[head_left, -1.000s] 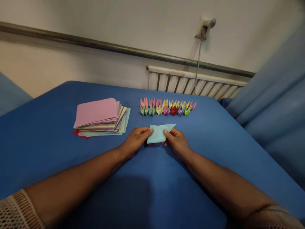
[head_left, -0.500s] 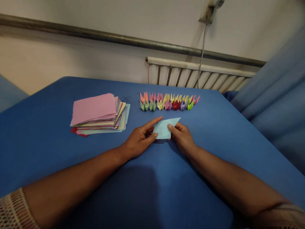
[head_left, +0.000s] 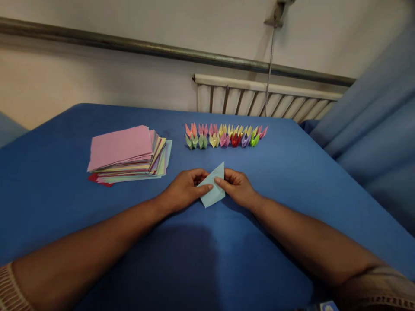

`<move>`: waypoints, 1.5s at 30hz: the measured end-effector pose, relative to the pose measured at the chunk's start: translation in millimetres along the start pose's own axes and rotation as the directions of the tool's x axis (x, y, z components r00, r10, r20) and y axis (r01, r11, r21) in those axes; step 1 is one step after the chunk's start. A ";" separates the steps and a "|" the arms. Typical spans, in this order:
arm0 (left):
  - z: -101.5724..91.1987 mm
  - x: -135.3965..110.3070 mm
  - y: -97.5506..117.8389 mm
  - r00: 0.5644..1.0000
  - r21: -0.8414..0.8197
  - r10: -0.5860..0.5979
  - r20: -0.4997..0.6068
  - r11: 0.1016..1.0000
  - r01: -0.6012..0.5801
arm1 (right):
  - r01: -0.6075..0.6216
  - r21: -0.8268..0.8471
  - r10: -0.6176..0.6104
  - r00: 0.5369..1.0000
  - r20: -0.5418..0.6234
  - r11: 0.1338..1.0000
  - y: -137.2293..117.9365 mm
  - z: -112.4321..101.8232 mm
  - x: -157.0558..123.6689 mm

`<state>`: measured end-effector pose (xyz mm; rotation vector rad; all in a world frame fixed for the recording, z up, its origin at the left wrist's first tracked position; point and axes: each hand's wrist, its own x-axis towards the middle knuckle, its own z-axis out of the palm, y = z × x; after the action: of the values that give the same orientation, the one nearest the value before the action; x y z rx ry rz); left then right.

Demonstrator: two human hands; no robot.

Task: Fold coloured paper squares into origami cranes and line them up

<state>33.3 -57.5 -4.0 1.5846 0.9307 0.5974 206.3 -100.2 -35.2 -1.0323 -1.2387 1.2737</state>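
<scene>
A light blue piece of folded paper (head_left: pixel 212 196) is held between both hands over the middle of the table. My left hand (head_left: pixel 186 188) pinches its left side, thumb on top and the other fingers curled behind. On the paper's right side, my right hand (head_left: pixel 238 185) grips it with the thumb pressed on the face. Beyond the hands stand two rows of small folded paper cranes (head_left: pixel 225 140) in pink, yellow, green, red and purple. To the left lies a thick stack of coloured paper sheets (head_left: pixel 121 147), pink on top.
The blue table (head_left: pixel 129 242) reaches to a wall with a metal pipe (head_left: pixel 162 51) and a white radiator (head_left: pixel 233 82). A cord (head_left: pixel 269 65) hangs down the wall. A blue curtain (head_left: pixel 372 112) drapes at the right. Part of a small object (head_left: pixel 329 306) shows at the bottom edge.
The light blue paper has turned in my hands, so its pointed corner now faces up instead of right. Both hands have shifted slightly left, and my left fingers have closed in on the paper.
</scene>
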 end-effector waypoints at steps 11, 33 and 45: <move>4.5 -2.2 -2.5 0.984 -0.445 -0.158 -0.083 0.889 0.105 | -0.046 0.062 0.054 0.990 -0.129 0.997 -1.3 3.8 1.8; -4.2 2.5 -2.3 0.963 -0.717 -0.266 -0.043 0.679 0.156 | -0.017 0.080 0.021 0.999 -0.044 0.997 -2.2 -1.1 2.3; -3.4 3.4 0.9 0.962 -0.735 -0.266 -0.057 0.663 0.140 | -0.005 0.083 0.007 1.000 -0.017 0.997 -3.1 -1.6 1.0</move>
<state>32.7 -52.8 -2.7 0.6998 0.8222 0.8172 208.1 -99.3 -32.2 -0.9858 -1.1609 1.3079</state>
